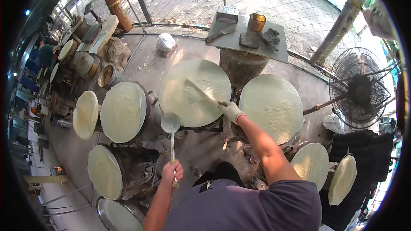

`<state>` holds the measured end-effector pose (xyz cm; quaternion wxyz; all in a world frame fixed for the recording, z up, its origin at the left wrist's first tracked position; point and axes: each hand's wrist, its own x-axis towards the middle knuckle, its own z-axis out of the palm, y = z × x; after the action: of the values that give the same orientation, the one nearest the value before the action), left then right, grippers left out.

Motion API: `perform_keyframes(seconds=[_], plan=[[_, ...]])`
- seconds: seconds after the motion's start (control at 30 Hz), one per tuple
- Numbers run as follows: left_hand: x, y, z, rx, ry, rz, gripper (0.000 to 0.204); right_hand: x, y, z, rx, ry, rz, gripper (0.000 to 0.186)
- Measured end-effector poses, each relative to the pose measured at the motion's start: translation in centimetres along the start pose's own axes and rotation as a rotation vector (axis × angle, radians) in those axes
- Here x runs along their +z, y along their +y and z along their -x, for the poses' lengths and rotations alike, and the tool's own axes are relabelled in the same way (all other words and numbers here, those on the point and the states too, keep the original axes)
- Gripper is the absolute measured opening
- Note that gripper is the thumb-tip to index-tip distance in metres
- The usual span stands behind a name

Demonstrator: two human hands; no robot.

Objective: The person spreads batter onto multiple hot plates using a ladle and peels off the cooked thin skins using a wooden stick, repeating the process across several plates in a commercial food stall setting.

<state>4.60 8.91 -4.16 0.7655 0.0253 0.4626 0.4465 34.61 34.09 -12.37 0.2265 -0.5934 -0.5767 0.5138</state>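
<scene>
My left hand (172, 173) is closed round the handle of a ladle. The ladle's pale round bowl (170, 122) hangs by the near left edge of the middle griddle. My right hand (231, 111), in a white glove with a red cuff, grips a long flat spatula (201, 90). Its blade lies over the pale batter sheet (180, 81) that covers the middle griddle. Just right of that hand, another round griddle bears a bumpy pale sheet (271, 107).
More griddles with pale sheets stand at left (124, 112) and right (310, 164). A black fan (359, 87) is at far right. Behind the griddles, a small table (274, 56) holds a yellow container (256, 22), a knife and a dark rag. A chain-link fence runs beyond.
</scene>
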Motion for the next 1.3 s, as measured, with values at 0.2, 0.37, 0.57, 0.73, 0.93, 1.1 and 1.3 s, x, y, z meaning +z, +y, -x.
perform_keyframes(seconds=[0.2,0.37,0.57,0.73,0.93,1.1,1.3], plan=[[3.8,0.8,-5.4,0.159,0.211,-0.374,0.014,-0.2,1.9,10.3,0.395,-0.155,-0.422,0.04],[6.8,-2.4,-9.4,0.264,0.387,-0.621,0.015,9.2,4.9,11.7,0.367,-0.031,-0.666,0.038],[5.9,1.9,-4.7,0.087,-0.038,0.046,0.01,8.3,4.5,11.7,0.392,0.08,-0.639,0.032],[6.5,2.4,1.6,0.133,-0.16,0.047,0.007,6.7,3.0,8.2,0.153,0.214,-0.479,0.037],[2.9,2.2,4.5,0.099,-0.176,0.321,0.012,7.5,2.6,9.7,0.399,-0.317,-0.466,0.037],[-3.4,1.3,11.8,0.244,-0.068,0.4,0.009,9.2,1.6,8.2,0.491,0.205,-0.665,0.031],[-14.1,0.0,21.0,0.468,0.197,0.604,0.004,20.7,-5.7,10.7,0.307,-0.129,-0.382,0.023]])
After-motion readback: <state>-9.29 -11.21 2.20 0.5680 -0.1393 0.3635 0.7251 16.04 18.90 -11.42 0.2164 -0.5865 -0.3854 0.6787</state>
